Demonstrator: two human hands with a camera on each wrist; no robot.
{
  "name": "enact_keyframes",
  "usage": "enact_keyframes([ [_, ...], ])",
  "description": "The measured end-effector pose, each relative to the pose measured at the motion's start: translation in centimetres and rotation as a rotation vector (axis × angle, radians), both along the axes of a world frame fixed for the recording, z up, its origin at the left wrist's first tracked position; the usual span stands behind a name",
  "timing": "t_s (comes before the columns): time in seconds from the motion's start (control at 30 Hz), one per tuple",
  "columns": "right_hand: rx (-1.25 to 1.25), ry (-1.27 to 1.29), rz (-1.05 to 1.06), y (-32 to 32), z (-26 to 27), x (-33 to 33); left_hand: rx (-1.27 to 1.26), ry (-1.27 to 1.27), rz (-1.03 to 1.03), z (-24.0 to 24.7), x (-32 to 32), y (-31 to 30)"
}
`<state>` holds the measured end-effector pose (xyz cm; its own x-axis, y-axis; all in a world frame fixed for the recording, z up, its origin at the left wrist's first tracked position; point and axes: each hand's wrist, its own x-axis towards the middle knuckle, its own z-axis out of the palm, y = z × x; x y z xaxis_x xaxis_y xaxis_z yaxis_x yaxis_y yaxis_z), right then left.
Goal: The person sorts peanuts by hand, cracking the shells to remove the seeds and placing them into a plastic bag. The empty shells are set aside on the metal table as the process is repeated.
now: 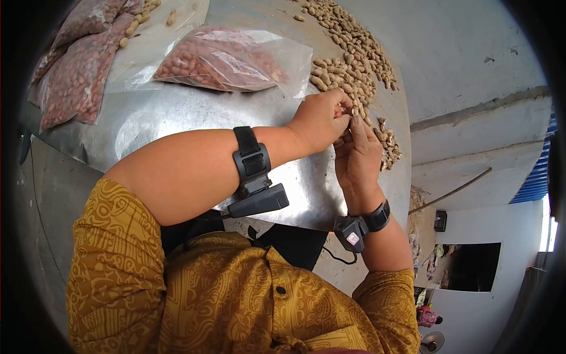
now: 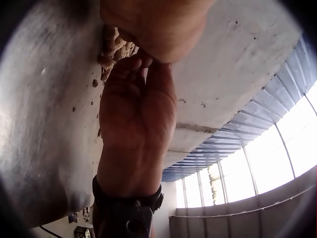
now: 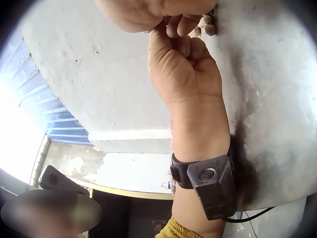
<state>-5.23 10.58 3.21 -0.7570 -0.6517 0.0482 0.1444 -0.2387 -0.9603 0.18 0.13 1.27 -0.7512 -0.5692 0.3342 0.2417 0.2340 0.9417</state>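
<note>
Both hands meet at the edge of a heap of unshelled peanuts [image 1: 348,74]. My left hand [image 1: 321,123] has curled fingers, with reddish kernels [image 1: 338,111] showing between them, and its thumb and fingertips pinch at a peanut. Opposite it, my right hand [image 1: 358,158] is palm up, its thumb and fingers pinching at the same spot. In the left wrist view my left hand [image 2: 156,27] partly covers the fingertips of my right hand [image 2: 136,109]. The right wrist view has my right hand [image 3: 156,11] above my left hand [image 3: 188,74]; the pinched peanut is hidden there.
A clear bag of red kernels [image 1: 221,62] lies on the metal table [image 1: 194,109], left of the heap. More filled bags [image 1: 79,76] are stacked at the far left. Broken shells [image 1: 389,147] lie near the table's right edge, beside a pale wall [image 1: 466,65].
</note>
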Motion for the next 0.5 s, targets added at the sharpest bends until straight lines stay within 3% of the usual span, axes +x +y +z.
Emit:
enact_keyframes([
  [0.5,0.059,0.020,0.011,0.75,0.35,-0.42,-0.193,0.091,0.013,-0.12,0.00,-0.05],
])
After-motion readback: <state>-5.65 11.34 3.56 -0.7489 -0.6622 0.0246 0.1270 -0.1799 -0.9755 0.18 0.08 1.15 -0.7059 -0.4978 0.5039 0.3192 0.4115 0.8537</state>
